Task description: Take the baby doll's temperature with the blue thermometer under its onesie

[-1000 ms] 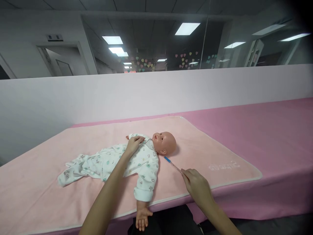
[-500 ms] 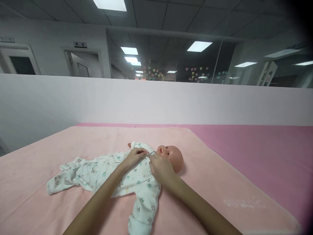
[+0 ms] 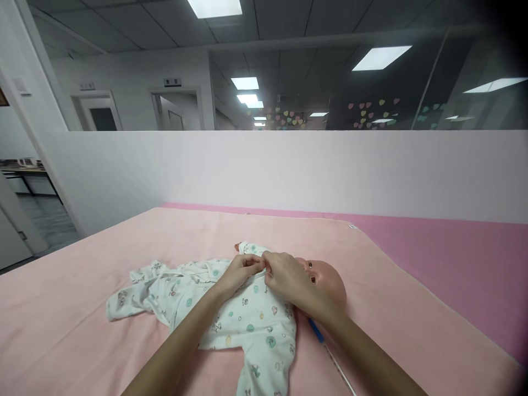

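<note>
Pinching the suit [image 3: 251, 316] with left hand [image 3: 241, 272] and right hand [image 3: 289, 278], partly hiding the doll [image 3: 330, 278]. Right of suit, on mat [image 3: 412, 330]: stick [image 3: 316, 330]. Far back: wall [image 3: 289, 170].

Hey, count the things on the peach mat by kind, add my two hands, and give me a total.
Doll: 1
Patterned outfit, worn by the doll: 1
Thin stick with a blue end: 1
Hands, my count being your left hand and right hand: 2
Total: 5
</note>
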Motion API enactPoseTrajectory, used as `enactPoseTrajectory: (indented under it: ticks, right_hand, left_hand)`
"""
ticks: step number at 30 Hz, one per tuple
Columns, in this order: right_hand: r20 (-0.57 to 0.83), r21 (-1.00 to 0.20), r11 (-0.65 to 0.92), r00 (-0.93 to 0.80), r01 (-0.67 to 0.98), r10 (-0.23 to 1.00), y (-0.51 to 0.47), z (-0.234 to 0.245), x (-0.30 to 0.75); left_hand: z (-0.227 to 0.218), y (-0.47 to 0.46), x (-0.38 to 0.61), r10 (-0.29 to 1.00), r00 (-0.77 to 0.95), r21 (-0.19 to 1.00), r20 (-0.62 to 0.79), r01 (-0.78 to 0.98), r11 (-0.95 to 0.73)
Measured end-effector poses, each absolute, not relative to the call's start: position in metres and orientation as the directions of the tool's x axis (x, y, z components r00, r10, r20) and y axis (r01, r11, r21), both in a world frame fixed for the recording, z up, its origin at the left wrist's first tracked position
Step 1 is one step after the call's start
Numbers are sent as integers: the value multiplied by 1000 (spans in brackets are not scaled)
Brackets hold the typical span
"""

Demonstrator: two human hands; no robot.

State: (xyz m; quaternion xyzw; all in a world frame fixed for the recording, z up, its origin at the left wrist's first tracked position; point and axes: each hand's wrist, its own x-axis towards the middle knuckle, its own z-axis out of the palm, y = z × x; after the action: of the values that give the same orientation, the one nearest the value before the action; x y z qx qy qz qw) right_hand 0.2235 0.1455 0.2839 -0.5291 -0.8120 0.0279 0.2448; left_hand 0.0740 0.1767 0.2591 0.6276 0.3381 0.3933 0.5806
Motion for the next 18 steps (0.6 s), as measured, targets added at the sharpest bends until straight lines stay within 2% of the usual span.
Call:
enactPoseTrajectory:
  ticks: [5,10,16,18]
  right_hand:
    - [424,-258,510,-379,820,823,150,277,222]
    - [381,-171,548,-458,819,804,153,275,226]
    - [308,169,631,-649,757,696,147,276,225]
    - [280,225,657,-694,720,664,147,276,224]
  left_hand:
    - [261,175,69,887,461,1000,6,23,-19]
    - [261,174,71,909,416,1000,-4,14,-1]
    - [256,178,69,941,339,997,5,76,-33]
    - [256,178,68,938,347,997,3,69,-29]
